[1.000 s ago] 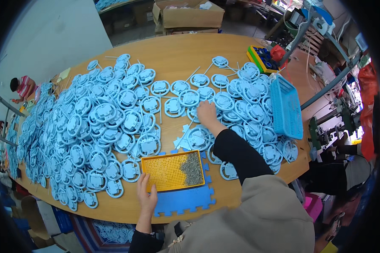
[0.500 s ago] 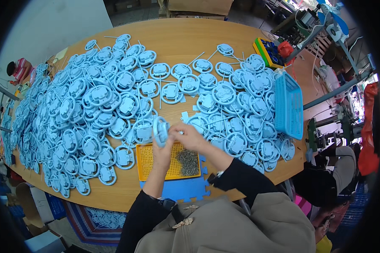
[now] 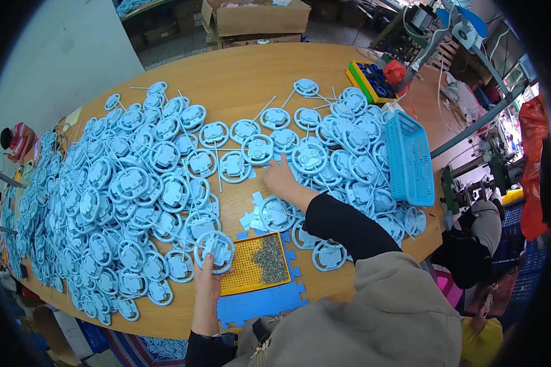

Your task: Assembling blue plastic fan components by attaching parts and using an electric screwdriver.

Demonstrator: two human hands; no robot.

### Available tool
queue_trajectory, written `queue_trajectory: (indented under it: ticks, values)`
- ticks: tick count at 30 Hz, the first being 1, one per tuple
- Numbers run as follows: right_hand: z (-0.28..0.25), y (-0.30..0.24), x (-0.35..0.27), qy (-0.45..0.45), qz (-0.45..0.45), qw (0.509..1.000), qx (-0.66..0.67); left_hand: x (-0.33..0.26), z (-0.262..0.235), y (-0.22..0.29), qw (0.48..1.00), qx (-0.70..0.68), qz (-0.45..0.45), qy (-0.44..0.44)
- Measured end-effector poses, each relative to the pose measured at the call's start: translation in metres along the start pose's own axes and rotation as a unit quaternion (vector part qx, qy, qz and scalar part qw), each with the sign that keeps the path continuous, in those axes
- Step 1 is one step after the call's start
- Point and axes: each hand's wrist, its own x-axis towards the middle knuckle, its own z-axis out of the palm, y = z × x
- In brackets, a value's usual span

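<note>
Your left hand (image 3: 207, 280) grips a blue plastic wheel (image 3: 214, 250) over the yellow tray (image 3: 242, 278) of screws (image 3: 270, 260). Right hand (image 3: 280, 178) rests fingers spread on the wheel pile (image 3: 134, 183); dragging it could scatter wheels or tip screws.

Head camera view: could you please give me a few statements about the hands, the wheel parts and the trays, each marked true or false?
1. The left hand holds a blue wheel-shaped part. True.
2. The right hand rests inside the blue basket. False: it reaches among the loose blue wheel parts on the wooden table, apart from the basket.
3. The yellow tray holds a heap of small grey pieces. True.
4. The yellow tray sits on a red mat. False: it sits on a blue foam mat.
</note>
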Motion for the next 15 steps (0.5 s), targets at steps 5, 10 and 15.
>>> queue_trajectory:
  ticks: [5, 10, 15]
  values:
    - [-0.045, 0.007, 0.005, 0.101, 0.176, 0.839, 0.505, 0.013, 0.009, 0.004, 0.999, -0.012, 0.036, -0.036]
    - [-0.097, -0.061, -0.046, -0.116, 0.157, 0.545, 0.815, 0.044, 0.027, 0.017, 0.996, 0.007, 0.059, -0.059]
    - [-0.099, -0.096, -0.063, -0.048, 0.239, 0.445, 0.862, 0.033, 0.047, 0.023, 0.988, 0.111, 0.082, -0.071]
